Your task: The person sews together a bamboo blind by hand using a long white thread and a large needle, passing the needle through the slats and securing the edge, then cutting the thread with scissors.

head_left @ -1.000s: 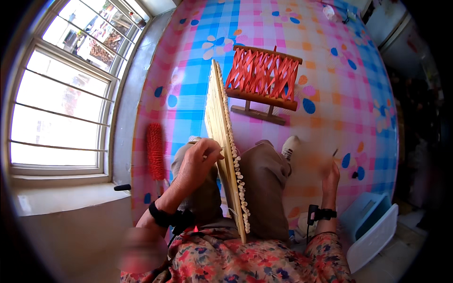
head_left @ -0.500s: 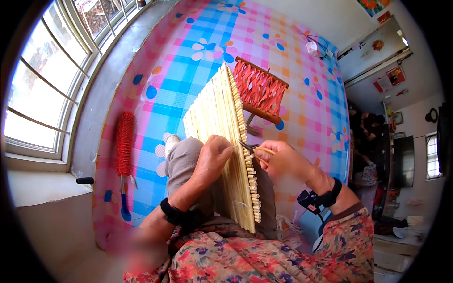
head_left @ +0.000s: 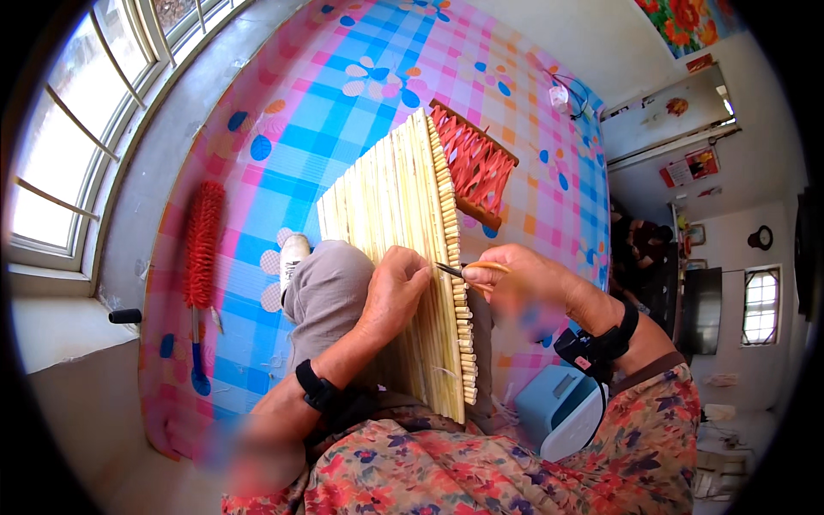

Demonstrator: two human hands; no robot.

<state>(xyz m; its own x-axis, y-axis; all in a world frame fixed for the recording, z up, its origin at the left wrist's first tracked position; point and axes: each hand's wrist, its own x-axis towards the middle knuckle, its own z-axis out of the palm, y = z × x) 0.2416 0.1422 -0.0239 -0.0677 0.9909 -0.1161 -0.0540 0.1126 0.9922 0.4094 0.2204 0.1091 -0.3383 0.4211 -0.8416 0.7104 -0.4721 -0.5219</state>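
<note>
A panel of pale, dry plant stalks (head_left: 373, 193) bound side by side slants across my lap, its cut ends forming a stepped right edge. My left hand (head_left: 396, 279) is on its face, thumb and fingertips pinched together; anything between them is too small to make out. From the right, my right hand (head_left: 519, 273) grips scissors (head_left: 451, 271) with dark blades and tan handles. The blade tips lie over the panel near its right edge, just right of my left fingertips. I cannot tell whether the blades touch anything.
Beyond the panel stands a wooden frame wound with red strips (head_left: 474, 163). A red bristly duster (head_left: 204, 245) with a blue handle end lies at the left, near the barred window (head_left: 77, 146). A blue bin (head_left: 549, 399) is at lower right. Checked, flowered sheeting (head_left: 343, 112) covers the surface.
The scissors have gone from the panel's stepped edge onto its face, closer to my left fingertips. The view has shifted slightly, showing more of the blue bin. My left hand stays pinched.
</note>
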